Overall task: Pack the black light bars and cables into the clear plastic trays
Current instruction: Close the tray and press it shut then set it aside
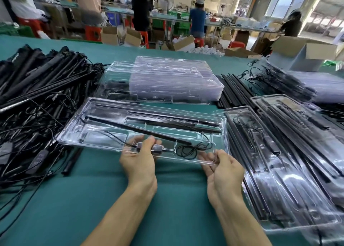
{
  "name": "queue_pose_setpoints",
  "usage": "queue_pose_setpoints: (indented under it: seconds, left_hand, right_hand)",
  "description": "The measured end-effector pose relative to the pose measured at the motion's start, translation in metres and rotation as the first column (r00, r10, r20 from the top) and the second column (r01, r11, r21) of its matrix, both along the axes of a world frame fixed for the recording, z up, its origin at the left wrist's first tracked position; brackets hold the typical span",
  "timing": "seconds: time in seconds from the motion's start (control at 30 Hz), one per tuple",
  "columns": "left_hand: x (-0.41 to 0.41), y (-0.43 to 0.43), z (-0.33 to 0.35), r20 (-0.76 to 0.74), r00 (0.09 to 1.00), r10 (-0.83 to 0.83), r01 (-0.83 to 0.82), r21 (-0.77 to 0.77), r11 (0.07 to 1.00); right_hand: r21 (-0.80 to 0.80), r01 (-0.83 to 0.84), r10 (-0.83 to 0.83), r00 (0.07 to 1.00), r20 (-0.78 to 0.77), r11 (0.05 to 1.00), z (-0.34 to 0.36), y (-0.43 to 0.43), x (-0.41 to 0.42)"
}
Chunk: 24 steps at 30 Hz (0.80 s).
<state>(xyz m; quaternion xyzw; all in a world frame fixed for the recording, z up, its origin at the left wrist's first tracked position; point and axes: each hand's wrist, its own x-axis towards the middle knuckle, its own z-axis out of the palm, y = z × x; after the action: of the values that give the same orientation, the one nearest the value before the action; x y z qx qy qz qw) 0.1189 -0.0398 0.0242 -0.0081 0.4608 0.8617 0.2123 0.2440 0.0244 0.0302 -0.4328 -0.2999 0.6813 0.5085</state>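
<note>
The clear plastic tray (104,132) is sitting at 12 o'clock from both hands. The left hand (138,162) is pinching its near rim, thumb above and fingers beneath. The right hand (221,169) is pinching the near right corner likewise. Inside, a slim black light bar (139,127) is running from 10 to 4 o'clock, its thin cable (189,149) coiling beside the right thumb.
</note>
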Motion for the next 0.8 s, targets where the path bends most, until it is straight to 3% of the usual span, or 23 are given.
queue_pose_setpoints:
  seconds: [0.3,0.53,0.8]
  left_hand:
    - [-0.0020,-0.0023,-0.0003,-0.041,0.999,-0.024,0.023,-0.028,0.999]
    - [-0.0015,-0.0043,-0.0004,0.003,0.999,-0.036,0.035,0.051,0.998]
    - [0.0007,-0.0066,0.0028,0.000,1.000,-0.008,0.008,0.070,0.998]
  right_hand:
    - [0.050,0.025,-0.027,0.999,0.031,0.998,-0.0059,-0.0014,-0.0003]
    - [0.110,0.044,-0.046,0.999,0.008,0.993,-0.0095,-0.0046,0.0007]
    - [0.036,0.063,-0.060,0.995,-0.082,0.997,-0.0043,-0.0054,0.0008]
